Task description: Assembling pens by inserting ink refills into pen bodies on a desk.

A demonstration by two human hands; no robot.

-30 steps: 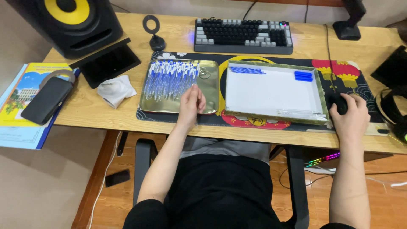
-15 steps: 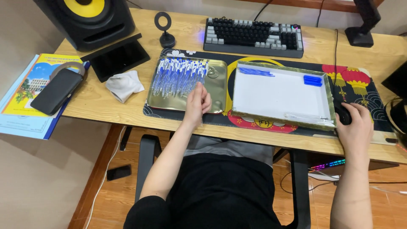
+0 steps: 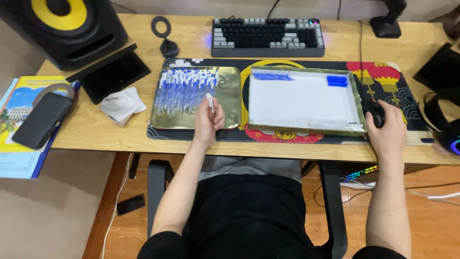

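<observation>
My left hand (image 3: 209, 120) is over the near right part of a gold metal tray (image 3: 231, 103) and holds one blue and white pen (image 3: 210, 102) upright between its fingers. A heap of several such pens (image 3: 184, 88) fills the tray's left half. My right hand (image 3: 387, 132) rests on a black mouse (image 3: 376, 115) at the right end of the patterned desk mat (image 3: 383, 76). Between the hands stands a shallow white box (image 3: 302, 98) with blue pen parts (image 3: 273, 76), blue caps (image 3: 338, 80) and clear tubes (image 3: 335, 124) in it.
A keyboard (image 3: 268, 37) lies at the back. On the left are a black speaker (image 3: 62, 29), a dark tablet (image 3: 112, 74), a crumpled white cloth (image 3: 123, 105), a phone (image 3: 42, 120) on a yellow book (image 3: 19, 100). Headphones (image 3: 438, 120) sit at the right edge.
My left hand has lifted a pen out of the tray and drawn back toward the near edge. The right hand has stayed on the mouse. The camera has shifted a little.
</observation>
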